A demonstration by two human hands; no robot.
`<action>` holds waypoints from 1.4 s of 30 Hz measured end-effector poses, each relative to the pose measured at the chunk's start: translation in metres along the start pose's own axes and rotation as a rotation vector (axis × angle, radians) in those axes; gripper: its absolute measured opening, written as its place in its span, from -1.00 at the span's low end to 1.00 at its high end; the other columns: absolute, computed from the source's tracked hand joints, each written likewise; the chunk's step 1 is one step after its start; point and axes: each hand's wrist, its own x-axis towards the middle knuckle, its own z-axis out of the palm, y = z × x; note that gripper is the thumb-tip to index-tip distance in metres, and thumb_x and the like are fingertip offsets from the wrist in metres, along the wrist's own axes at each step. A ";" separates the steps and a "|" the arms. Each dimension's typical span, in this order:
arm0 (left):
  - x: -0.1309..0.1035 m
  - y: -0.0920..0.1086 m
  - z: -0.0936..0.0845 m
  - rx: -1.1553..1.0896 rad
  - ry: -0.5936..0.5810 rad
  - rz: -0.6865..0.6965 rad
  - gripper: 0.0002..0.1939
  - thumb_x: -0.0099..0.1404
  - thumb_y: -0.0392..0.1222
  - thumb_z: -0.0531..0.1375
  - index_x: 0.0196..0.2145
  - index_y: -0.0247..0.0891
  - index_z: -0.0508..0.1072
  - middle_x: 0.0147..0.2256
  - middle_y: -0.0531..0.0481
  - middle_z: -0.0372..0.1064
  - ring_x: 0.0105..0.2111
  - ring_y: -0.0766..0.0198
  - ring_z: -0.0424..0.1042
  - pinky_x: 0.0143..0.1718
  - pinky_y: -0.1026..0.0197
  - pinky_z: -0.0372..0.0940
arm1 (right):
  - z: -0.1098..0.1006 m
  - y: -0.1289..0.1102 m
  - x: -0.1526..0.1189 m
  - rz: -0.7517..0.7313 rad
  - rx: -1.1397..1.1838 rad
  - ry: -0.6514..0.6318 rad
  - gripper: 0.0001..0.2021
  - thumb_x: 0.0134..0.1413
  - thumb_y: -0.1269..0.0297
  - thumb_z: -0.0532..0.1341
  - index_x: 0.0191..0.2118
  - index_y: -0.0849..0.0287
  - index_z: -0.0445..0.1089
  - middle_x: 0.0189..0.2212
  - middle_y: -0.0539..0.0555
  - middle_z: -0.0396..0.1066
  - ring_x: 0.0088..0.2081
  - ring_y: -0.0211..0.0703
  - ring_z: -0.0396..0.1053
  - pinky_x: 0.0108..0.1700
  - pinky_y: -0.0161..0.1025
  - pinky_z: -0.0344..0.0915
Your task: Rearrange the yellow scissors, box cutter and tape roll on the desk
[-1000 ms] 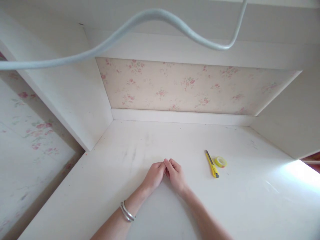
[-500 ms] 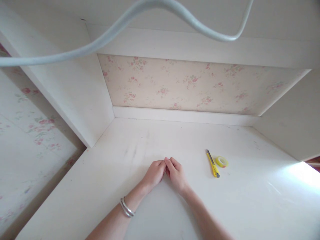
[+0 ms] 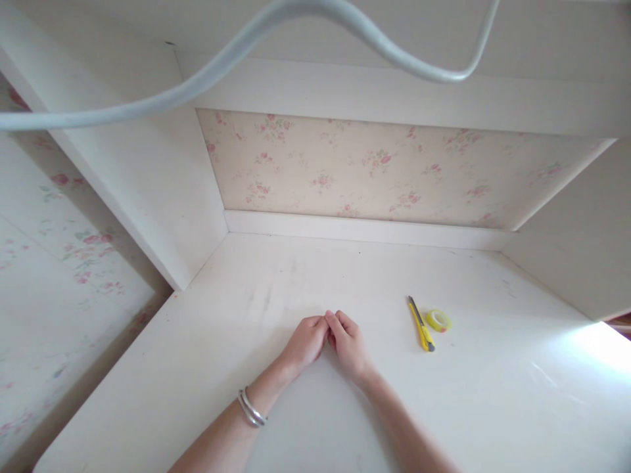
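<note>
My left hand [image 3: 306,340] and my right hand [image 3: 349,343] rest together on the white desk [image 3: 236,289], fingers curled in and touching each other at the thumbs. Both are closed, and no object shows in either one. Two silver bangles [image 3: 251,407] circle my left wrist. To the right of my hands lies a yellow utility knife [image 3: 421,324], pointing away and slightly left. Just beside it, on its right, is a roll of yellow tape [image 3: 438,320], lying flat.
A white cable [image 3: 197,82] crosses the top of the view, close to the camera. White side panels [image 3: 142,177] and a low back ledge [image 3: 365,228] bound the desk, with floral wallpaper [image 3: 323,164] behind. Bright light falls on the desk's right edge.
The view has shifted very slightly. My hands keep the same clasped pose, and the knife and tape have not moved on the desk.
</note>
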 end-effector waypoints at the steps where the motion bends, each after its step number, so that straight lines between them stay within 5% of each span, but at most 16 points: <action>1: 0.000 0.000 0.000 -0.002 0.001 -0.001 -0.60 0.24 0.03 -0.08 -0.65 -0.23 0.14 -0.72 0.16 -0.04 -0.66 0.39 0.00 -0.58 0.28 -0.08 | 0.000 0.000 0.000 -0.001 0.001 0.000 -0.58 0.13 -0.06 0.03 -0.58 0.14 0.10 -0.68 -0.12 0.05 -0.60 -0.32 0.01 -0.52 -0.32 -0.01; 42: 0.002 -0.008 0.000 -0.020 -0.031 -0.018 -0.58 0.24 0.09 -0.10 -0.62 -0.24 0.13 -0.73 0.18 -0.02 -0.73 0.44 -0.01 -0.69 0.31 -0.16 | 0.001 0.000 0.000 -0.006 0.004 0.013 -0.57 0.09 -0.09 0.04 -0.60 0.14 0.11 -0.70 -0.12 0.06 -0.62 -0.32 0.01 -0.55 -0.33 -0.02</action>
